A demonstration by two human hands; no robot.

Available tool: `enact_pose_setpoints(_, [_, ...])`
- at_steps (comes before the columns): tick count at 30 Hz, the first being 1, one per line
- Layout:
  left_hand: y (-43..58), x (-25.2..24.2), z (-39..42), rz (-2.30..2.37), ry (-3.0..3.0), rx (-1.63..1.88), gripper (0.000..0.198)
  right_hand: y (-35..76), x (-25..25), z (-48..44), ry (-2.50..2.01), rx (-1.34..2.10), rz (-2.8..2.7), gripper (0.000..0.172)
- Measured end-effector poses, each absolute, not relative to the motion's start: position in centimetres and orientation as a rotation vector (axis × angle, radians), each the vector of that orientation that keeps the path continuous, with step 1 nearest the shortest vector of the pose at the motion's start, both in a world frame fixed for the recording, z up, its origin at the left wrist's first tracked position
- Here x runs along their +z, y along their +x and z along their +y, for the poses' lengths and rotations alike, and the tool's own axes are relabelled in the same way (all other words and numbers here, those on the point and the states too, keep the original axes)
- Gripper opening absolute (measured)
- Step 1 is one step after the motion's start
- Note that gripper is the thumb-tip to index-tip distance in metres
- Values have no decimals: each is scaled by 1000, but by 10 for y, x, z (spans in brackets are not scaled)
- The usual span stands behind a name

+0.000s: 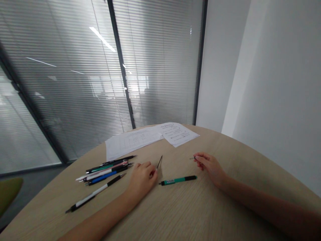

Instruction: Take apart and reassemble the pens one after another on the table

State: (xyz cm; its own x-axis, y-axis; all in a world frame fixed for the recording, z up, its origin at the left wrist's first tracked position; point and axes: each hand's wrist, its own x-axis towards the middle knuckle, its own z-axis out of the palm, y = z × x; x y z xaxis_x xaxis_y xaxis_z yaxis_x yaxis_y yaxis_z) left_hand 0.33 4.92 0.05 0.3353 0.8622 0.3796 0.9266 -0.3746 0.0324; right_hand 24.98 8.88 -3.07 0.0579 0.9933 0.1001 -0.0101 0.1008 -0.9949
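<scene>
My left hand point(142, 177) is closed in a pinch above the table. A thin dark rod like a pen refill point(159, 161) sticks up from its fingertips, tilted to the right. Opposite it, my right hand point(210, 168) pinches a tiny, slim greyish piece point(192, 158); its exact kind is too small to make out. Between and just below the hands lies a green pen point(177, 180) with a black grip, touched by neither. To the left of my left hand rests a white-and-black pen point(96, 193), lying diagonally.
Several pens, among them a blue pen point(102, 177), lie bunched on the left of the round wooden table point(190, 214). Printed paper sheets point(135, 142) overlap at the far edge. Glass panels with blinds point(160, 67) and a white wall point(281, 83) stand behind.
</scene>
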Motion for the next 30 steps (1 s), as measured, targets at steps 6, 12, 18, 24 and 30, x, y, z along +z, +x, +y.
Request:
enact_pose_setpoints(6, [2,-2,53,-1670,-2558,-580,22,252,-34,90,-1143,1099,-1237,20])
enact_pose_setpoints(12, [-2,-5,59,-1740,-2786,-722,19,252,-33,89,-1157,1086,-1260,20])
enact_pose_setpoints(18, [-4,-9,61,-1708,-2893,-870,10,251,-31,88,-1181,1069,-1297,20])
enact_pose_setpoints(24, [-4,-6,63,-1706,-2768,-967,12,250,-31,88,-1190,1041,-1359,24])
enact_pose_setpoints(30, [-2,-2,53,-1450,-2651,-977,11,246,-29,82,-1204,971,-1581,20])
